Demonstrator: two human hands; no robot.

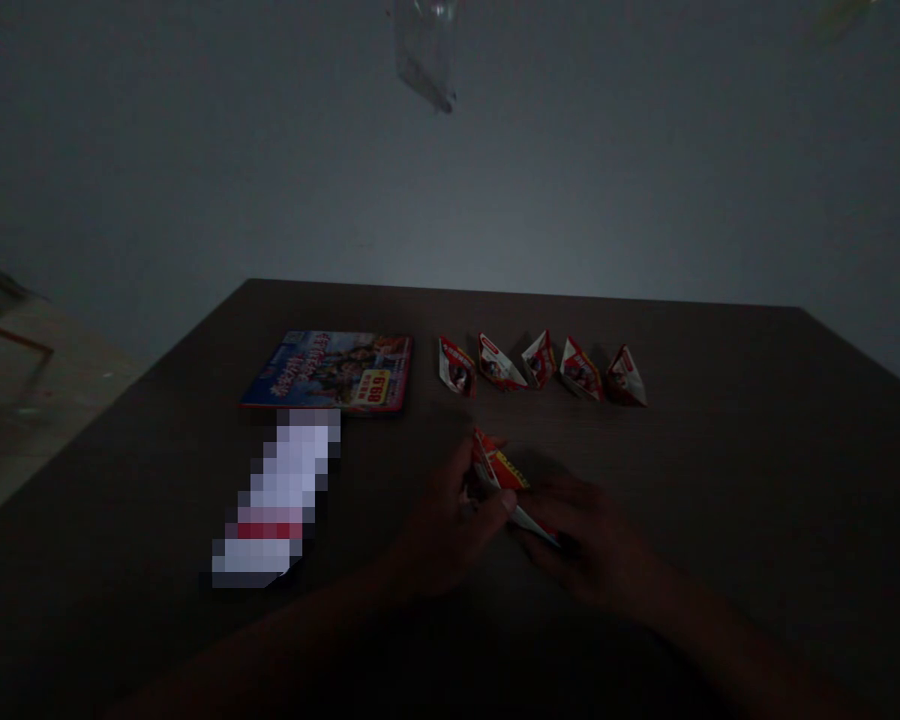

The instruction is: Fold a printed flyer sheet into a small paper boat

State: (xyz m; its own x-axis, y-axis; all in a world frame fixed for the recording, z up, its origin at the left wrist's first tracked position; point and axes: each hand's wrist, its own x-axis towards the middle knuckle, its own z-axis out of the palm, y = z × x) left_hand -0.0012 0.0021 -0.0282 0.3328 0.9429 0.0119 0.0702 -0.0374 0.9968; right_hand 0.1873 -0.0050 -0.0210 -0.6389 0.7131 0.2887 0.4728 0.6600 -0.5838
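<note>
A folded paper boat [504, 472], red and white with yellow print, is held just above or on the dark table between both hands. My left hand [450, 528] is closed on its left end, with the thumb pressed against the near side. My right hand [596, 535] has its fingers at the boat's right end, closed around it; some fingertips are hidden in the dark. Beyond my hands stands a row of several similar red and white paper boats, among them a leftmost boat [457, 367], a middle boat [539, 361] and a rightmost boat [627, 378].
Left of the row lies a stack of printed colour flyers [322, 370]. A lit phone [285, 490], its screen pixelated, rests in front of the stack. The dark wooden table [757, 450] meets a pale wall, where a clear plastic bag [426, 50] hangs. The room is dim.
</note>
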